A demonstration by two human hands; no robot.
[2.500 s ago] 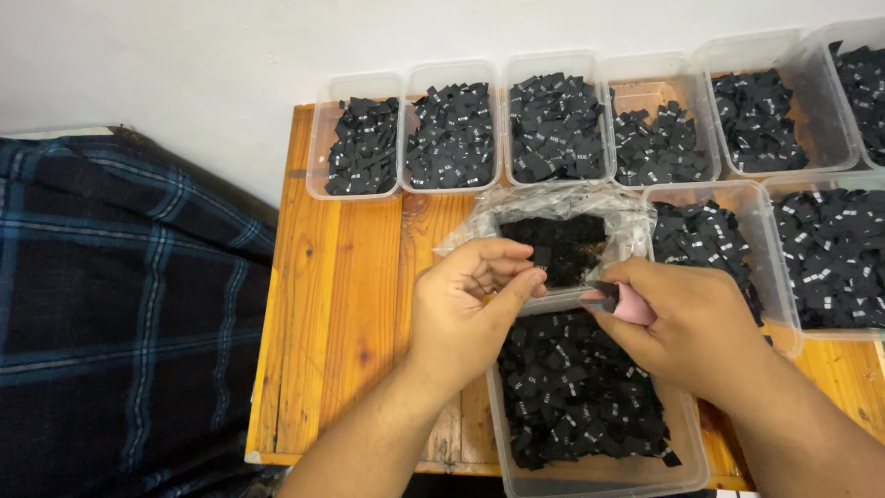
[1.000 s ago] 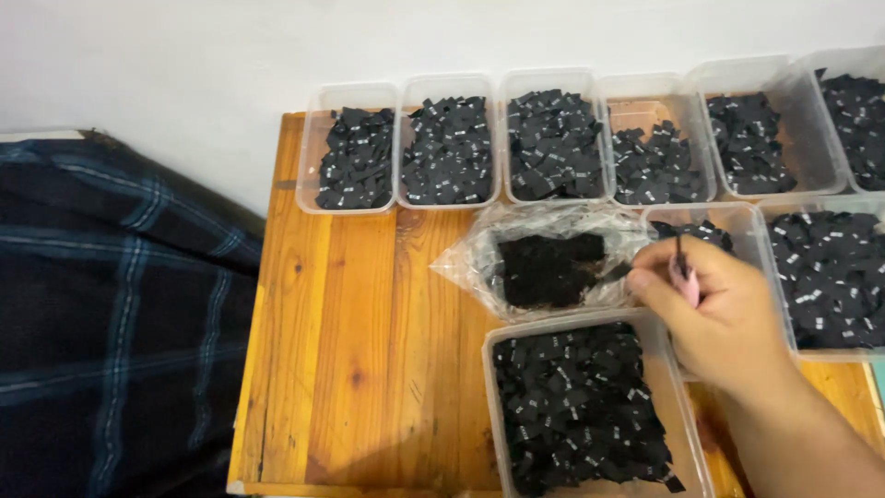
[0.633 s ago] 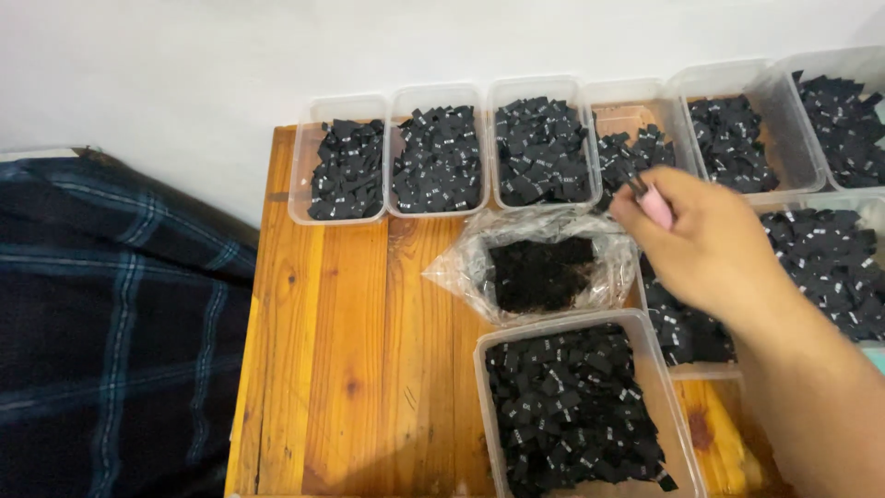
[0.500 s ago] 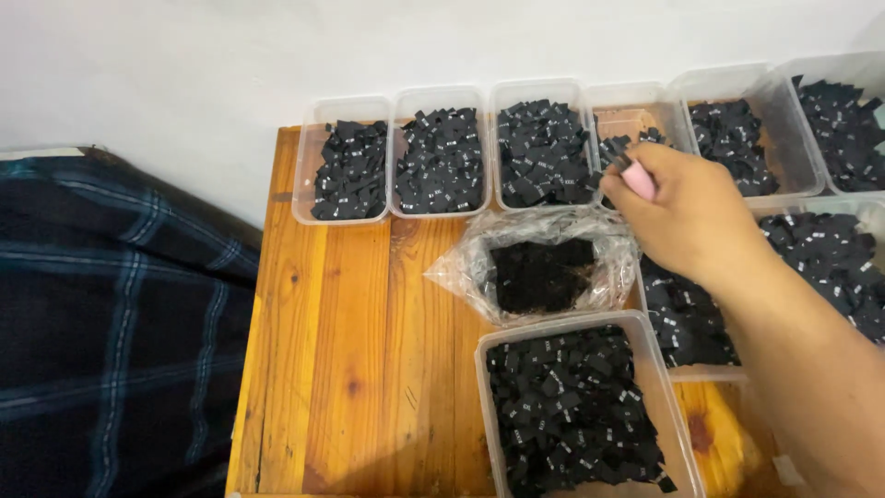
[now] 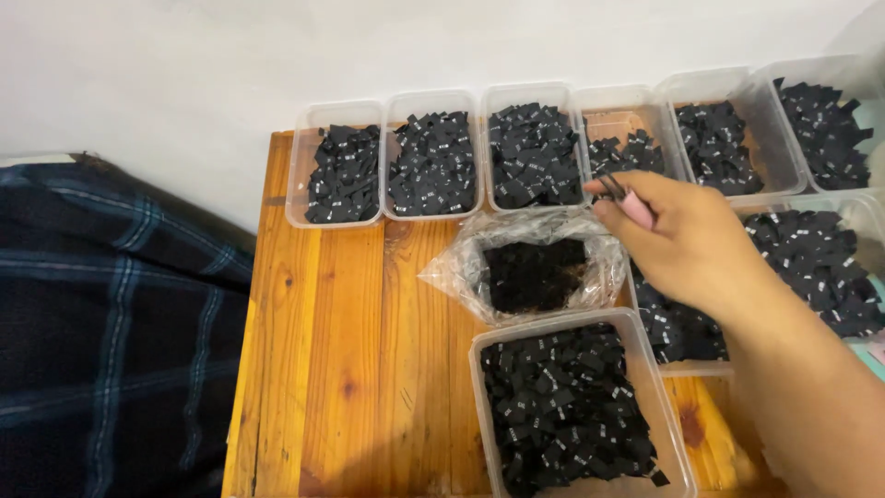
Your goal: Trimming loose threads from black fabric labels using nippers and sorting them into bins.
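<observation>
The right hand (image 5: 696, 244) is closed around a small pink-handled tool (image 5: 634, 207), fingers curled tight, its dark tip poking out over the fourth tub (image 5: 619, 148) of the back row; what kind of tool it is I can't quite make out. Six clear tubs of black tags line the wall, three more sit nearer, and one open plastic bag (image 5: 530, 267) of tags lies between them on the wooden table (image 5: 350, 369).

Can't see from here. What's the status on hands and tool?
Right hand grips pink tool over fourth tub. Left hand out of view. Bag sits just below, not touching.
</observation>
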